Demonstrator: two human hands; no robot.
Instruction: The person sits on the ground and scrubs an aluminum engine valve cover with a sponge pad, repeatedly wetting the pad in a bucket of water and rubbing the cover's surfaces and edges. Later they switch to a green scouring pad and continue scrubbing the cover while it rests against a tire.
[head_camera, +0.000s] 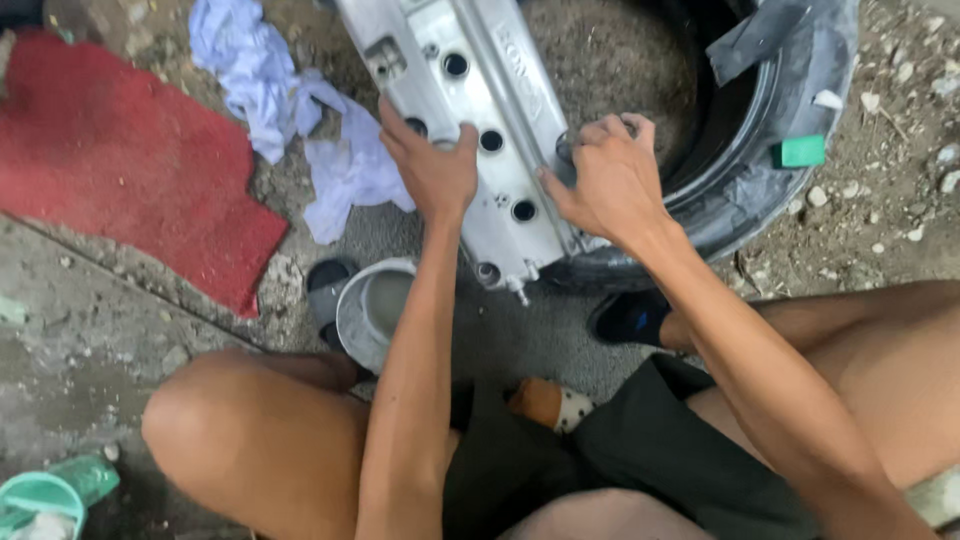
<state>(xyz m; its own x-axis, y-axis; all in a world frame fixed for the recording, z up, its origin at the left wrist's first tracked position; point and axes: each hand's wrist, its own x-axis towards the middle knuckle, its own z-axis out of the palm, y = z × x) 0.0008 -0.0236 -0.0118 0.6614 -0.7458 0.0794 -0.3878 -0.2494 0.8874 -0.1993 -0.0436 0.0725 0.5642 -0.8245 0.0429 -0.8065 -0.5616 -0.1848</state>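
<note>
**Two Hands on a Cast Cover at the Tyre's Rim**

Gritty concrete ground (90, 330), strewn with pebbles and cracked along a diagonal seam, lay beneath the squatting person. Across the upper middle ran a long silver cast-metal engine cover (470, 110) with a row of round holes, lying at a slant; its far part rested over the hollow of a black rubber tyre (740, 190), and its near end jutted past the tyre's edge toward the person's knees. The left hand (435, 170) was closed over the cover's left edge, thumb on top and fingers wrapped around the side. The right hand (610, 175) was clenched on the cover's right edge, knuckles up, just where the metal met the tyre rim.

Just below the cover's near end stood a round grey metal tin (370, 310), close to the left forearm and touching a dark sandal (322, 290). A crumpled pale lilac rag (300, 120) lay just left of the cover, its lower folds near the left hand. Farther left, a red carpet mat (120, 160) covered the ground well apart from both hands, leaving a bare strip between mat and tin. A small green block (802, 151) sat on the tyre's right wall. At the lower left corner stood a teal plastic container (45, 497), well apart from everything else.
</note>
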